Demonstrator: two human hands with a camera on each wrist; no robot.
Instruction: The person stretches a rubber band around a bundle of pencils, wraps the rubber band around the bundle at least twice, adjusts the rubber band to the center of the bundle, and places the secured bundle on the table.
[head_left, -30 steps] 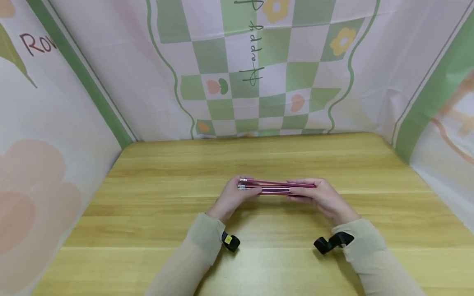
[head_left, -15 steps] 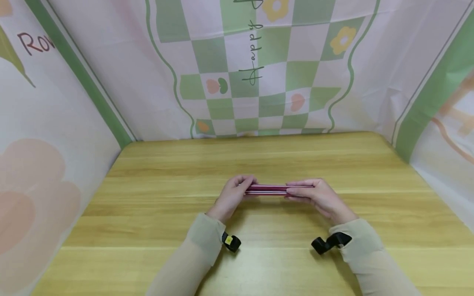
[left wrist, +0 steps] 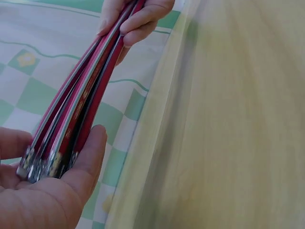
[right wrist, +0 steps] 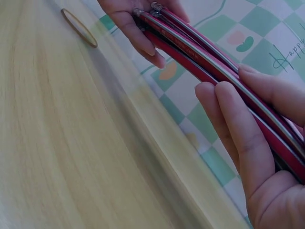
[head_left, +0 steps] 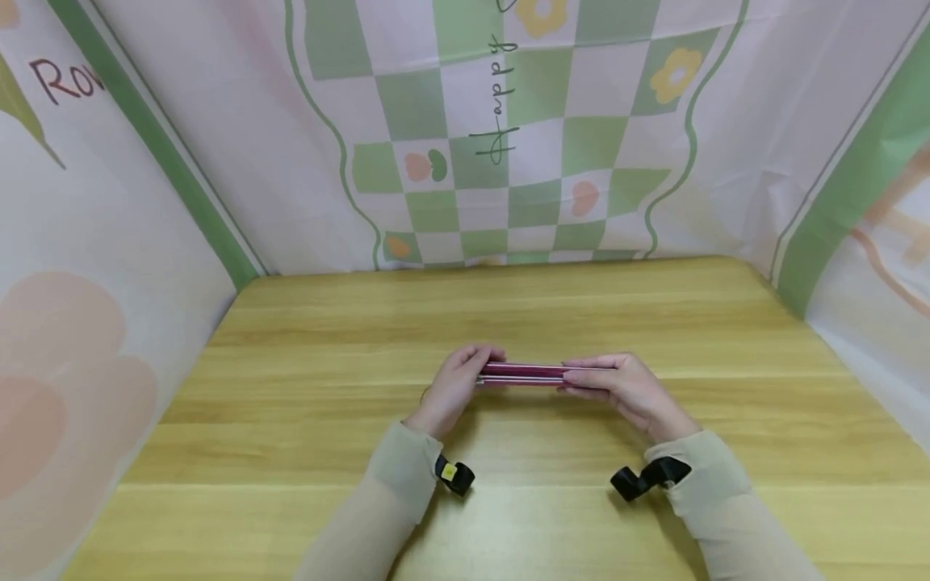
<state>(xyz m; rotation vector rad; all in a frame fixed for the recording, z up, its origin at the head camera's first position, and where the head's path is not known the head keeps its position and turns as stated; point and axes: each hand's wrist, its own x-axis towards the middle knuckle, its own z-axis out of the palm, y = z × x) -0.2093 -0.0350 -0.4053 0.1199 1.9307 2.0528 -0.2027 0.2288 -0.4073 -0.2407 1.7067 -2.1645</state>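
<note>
Several dark red pencils (head_left: 525, 374) with pale stripes are held in a bundle, roughly level above the table. My left hand (head_left: 455, 383) grips the end with metal ferrules and erasers; in the left wrist view its thumb and fingers sit around those ends (left wrist: 43, 162). My right hand (head_left: 628, 387) holds the other end, thumb on one side and fingers on the other. The right wrist view shows the pencils (right wrist: 205, 59) fanned slightly apart. Their far tips are hidden by my right hand. A thin brown rubber band (right wrist: 78, 27) lies on the table beside my left hand.
The wooden table (head_left: 508, 315) stretches around both hands. Behind it hangs a green and white checked cloth (head_left: 479, 194), with printed cloth (head_left: 80, 339) at the sides too. Black wrist cameras (head_left: 456, 476) sit on both cuffs.
My left thumb has shifted up and over the eraser ends, and the pencils lie closer together. One pencil that stuck up at an angle is now in line. The right hand barely moves.
</note>
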